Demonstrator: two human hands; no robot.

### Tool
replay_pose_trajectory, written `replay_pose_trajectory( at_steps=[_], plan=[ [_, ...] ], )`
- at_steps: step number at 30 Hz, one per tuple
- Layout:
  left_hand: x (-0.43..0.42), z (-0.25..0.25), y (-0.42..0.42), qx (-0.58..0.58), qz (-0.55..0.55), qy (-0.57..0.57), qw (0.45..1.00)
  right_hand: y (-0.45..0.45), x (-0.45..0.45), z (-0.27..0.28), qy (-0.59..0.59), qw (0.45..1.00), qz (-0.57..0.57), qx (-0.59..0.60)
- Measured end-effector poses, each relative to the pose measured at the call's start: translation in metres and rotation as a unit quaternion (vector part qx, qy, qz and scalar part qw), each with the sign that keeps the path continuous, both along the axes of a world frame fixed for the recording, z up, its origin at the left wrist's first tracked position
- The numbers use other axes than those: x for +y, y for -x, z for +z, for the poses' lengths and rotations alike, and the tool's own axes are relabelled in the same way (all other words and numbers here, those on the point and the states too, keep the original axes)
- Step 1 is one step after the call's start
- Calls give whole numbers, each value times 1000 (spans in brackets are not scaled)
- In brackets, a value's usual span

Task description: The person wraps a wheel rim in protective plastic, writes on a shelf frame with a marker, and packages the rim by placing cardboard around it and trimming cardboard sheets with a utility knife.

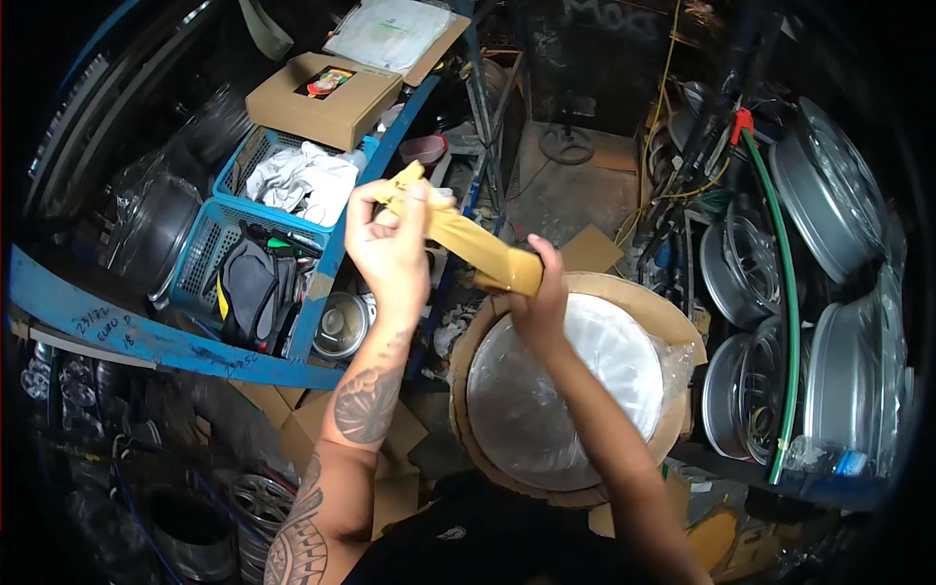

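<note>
In the head view my right hand (544, 302) is closed around a roll of brown packing tape (523, 273). A strip of tape (468, 242) runs from the roll up to the left. My left hand (393, 229) pinches the crumpled end of that strip, with its fingers curled. Below and to the right of both hands lies a round, flat thing wrapped in clear plastic (546, 390), ringed by cardboard (471, 448). Part of it is hidden behind my right forearm.
On the left, a blue shelf (210, 346) carries two blue baskets (200, 234), one with white cloth (302, 185), and a cardboard box (312, 102). Wheel rims (736, 268) stack on the right beside a green hose (780, 263). Cardboard pieces (590, 249) lie on the floor.
</note>
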State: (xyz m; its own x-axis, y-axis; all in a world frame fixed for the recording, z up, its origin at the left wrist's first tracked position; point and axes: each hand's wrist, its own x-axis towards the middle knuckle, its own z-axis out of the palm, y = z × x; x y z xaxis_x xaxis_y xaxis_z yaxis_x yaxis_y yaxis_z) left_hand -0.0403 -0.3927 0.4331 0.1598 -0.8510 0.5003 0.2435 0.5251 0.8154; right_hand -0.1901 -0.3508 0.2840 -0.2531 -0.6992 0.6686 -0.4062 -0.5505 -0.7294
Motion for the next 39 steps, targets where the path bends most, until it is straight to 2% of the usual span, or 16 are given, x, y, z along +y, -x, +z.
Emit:
replay_pose_trajectory(
  at_steps=[5,7,8,9,11,16,19,22,25,26,28,29,33,35,38,39],
  plan=[
    [-41,-156,-64,5,211,-138,968,53,-67,11,-17,930,73,359],
    [-21,-245,-80,-27,203,-215,955,60,-100,15,-47,865,122,485],
    [-7,-274,-84,-59,215,-288,931,58,-117,10,-84,815,146,554],
    [-1,-318,-89,-229,350,-235,878,58,-137,-15,-30,794,152,588],
    [21,-353,-91,-268,413,-259,831,47,-159,-38,-51,708,189,678],
    [94,-348,-126,-241,272,-382,850,83,-210,-111,-221,628,187,722],
    [169,-458,-154,-309,49,-513,799,98,-198,-105,-375,647,209,630],
    [189,-445,-140,-601,-197,-364,683,113,-201,-127,-543,591,258,538],
    [134,-375,-144,-641,-238,-408,605,117,-201,-147,-534,639,235,501],
    [108,-313,-120,-658,-175,-382,625,115,-198,-137,-556,628,238,490],
    [79,-289,-101,-237,-204,-505,804,115,-204,-162,-550,620,173,532],
    [62,-275,-96,-198,-281,-461,818,115,-202,-168,-548,615,139,550],
    [26,-214,-32,-297,-291,-506,756,120,-194,-191,-621,670,93,396],
    [18,-230,-44,-266,-360,-478,756,119,-180,-143,-623,741,79,236],
    [21,-190,-28,-252,-332,-568,710,156,-211,-179,-505,773,179,339],
    [16,-224,-45,-276,-364,-521,721,179,-220,-196,-500,765,182,362]
  ],
)
